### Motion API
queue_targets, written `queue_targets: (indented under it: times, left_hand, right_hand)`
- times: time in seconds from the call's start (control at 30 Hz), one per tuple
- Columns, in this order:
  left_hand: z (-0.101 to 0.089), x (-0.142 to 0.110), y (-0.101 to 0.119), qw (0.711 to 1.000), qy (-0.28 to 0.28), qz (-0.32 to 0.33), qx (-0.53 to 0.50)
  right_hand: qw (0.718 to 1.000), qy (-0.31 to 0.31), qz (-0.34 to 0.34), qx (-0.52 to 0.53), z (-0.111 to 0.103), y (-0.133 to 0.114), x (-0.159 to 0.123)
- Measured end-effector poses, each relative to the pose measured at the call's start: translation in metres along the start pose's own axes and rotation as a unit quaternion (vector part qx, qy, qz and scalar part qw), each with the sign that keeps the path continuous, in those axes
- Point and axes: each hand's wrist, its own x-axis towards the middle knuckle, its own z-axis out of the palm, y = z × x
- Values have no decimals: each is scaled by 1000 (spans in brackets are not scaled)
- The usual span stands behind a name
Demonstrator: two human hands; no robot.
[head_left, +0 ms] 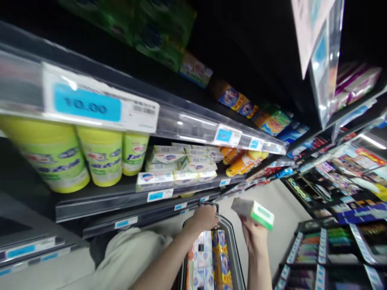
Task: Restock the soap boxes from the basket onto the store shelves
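My right hand (pixel 255 235) is closed around a small box (pixel 262 215) with a white and green end, held up to the right of the shopping basket. Motion blurs the box's grey side, and its label cannot be read. My left hand (pixel 205 217) is curled shut at the far left corner of the dark basket (pixel 234 245), by a black loop (pixel 215 207). Whether it grips the rim, the loop or something else is hidden. Inside the basket lie rows of white soap packs (pixel 204 259) and yellow-and-blue packs (pixel 223 262).
Shelves run along my left, with yellow-green tubs (pixel 104 161), stacked soap boxes (pixel 181 163) and orange bottles (pixel 243 163). A shelf edge with price tags (pixel 101 100) juts close in front. More shelving (pixel 325 245) stands right, across the pale floor (pixel 279 201). A light-trousered leg (pixel 133 257) shows below.
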Motion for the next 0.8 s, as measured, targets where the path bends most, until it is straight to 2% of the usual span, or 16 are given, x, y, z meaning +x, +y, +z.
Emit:
queue_targets:
  times: [0.1, 0.27, 0.37, 0.47, 0.53, 0.6, 0.7, 0.8]
  left_hand:
    - [0, 1, -1, 999, 17, -15, 29]
    - [8, 2, -2, 994, -45, -47, 84]
    - [12, -1, 0, 989, -79, -47, 112]
    - [13, -6, 2, 983, -117, -49, 132]
    - [12, -9, 3, 980, -132, -54, 142]
    - [11, -11, 4, 977, -138, -65, 150]
    - [11, -11, 4, 973, -146, -82, 158]
    - [12, -9, 6, 971, -155, -79, 164]
  right_hand:
    - [987, -18, 36, 154, -21, 2, -77]
    - [943, -6, 183, 278, -55, 27, -179]
    - [910, 100, 241, 321, -77, 54, -235]
    - [884, 214, 296, 292, -95, 75, -281]
    - [871, 252, 327, 267, -104, 85, -299]
    - [858, 271, 343, 271, -111, 94, -306]
    - [843, 276, 363, 285, -121, 113, -301]
    - [853, 257, 396, 225, -130, 144, -291]
